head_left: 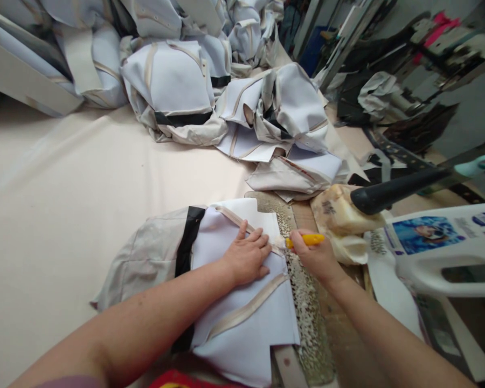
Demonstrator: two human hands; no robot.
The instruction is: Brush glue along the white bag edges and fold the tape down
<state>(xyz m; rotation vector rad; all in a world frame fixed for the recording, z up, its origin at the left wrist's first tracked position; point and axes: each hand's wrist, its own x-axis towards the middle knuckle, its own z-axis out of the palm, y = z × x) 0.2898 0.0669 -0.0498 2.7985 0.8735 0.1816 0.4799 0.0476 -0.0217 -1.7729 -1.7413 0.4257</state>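
A white fabric piece point(226, 302) with beige straps and a black band lies on the table in front of me, its grey cloth part spread to the left. Flat on top of it rests my left hand point(248, 256), fingers stretched out and pressing the fabric. My right hand point(313, 256) is closed around a brush with a yellow handle point(315, 238). The brush's pale tip meets the fabric's right edge near the end of a strap. Beneath that edge runs a board crusted with dried whitish residue point(307, 302).
Several similar sewn pieces point(178, 81) are heaped along the back of the table point(64, 188). To the right stand a yellowed tub point(333, 215) with a dark handle-like object point(396, 191) over it, and a white plastic jug point(424, 275). A sewing machine point(456, 46) is farther back.
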